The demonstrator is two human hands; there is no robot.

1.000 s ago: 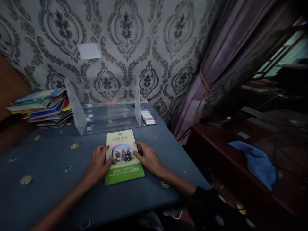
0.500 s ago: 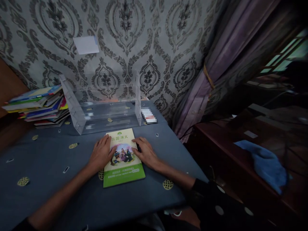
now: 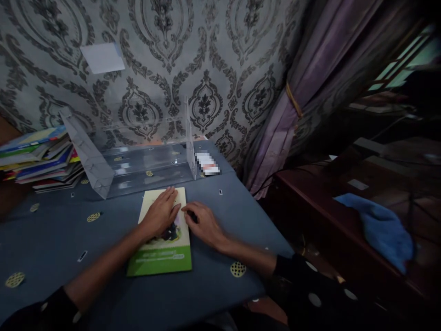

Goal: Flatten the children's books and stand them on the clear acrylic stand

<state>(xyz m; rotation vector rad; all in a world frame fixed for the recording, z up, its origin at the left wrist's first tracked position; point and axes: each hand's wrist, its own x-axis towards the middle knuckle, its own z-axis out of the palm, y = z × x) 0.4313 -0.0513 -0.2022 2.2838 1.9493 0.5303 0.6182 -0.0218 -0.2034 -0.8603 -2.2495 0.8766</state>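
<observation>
A thin paperback book (image 3: pixel 161 263) with a cream and green cover lies closed on the table. Its picture and title are partly hidden by my left hand (image 3: pixel 161 212), which rests flat across the cover with the fingers stretched out. At the right edge of the book, my right hand (image 3: pixel 206 225) has its fingers curled, with thumb and index finger at the edge of the cover. Just beyond the book stands a clear plastic rack (image 3: pixel 148 172) with upright side panels.
A stack of books (image 3: pixel 44 158) sits left of the rack. A small blurred white packet (image 3: pixel 207 164) lies to its right. The dark blue tablecloth (image 3: pixel 113 243) covers the table. Right of it are a purple curtain (image 3: pixel 275 138) and a reddish-brown surface with a blue cloth (image 3: pixel 382 230).
My left hand has slid from the book's left edge onto its cover. The right hand's fingers have curled at the right edge. The book has turned slightly, and the view has shifted right.
</observation>
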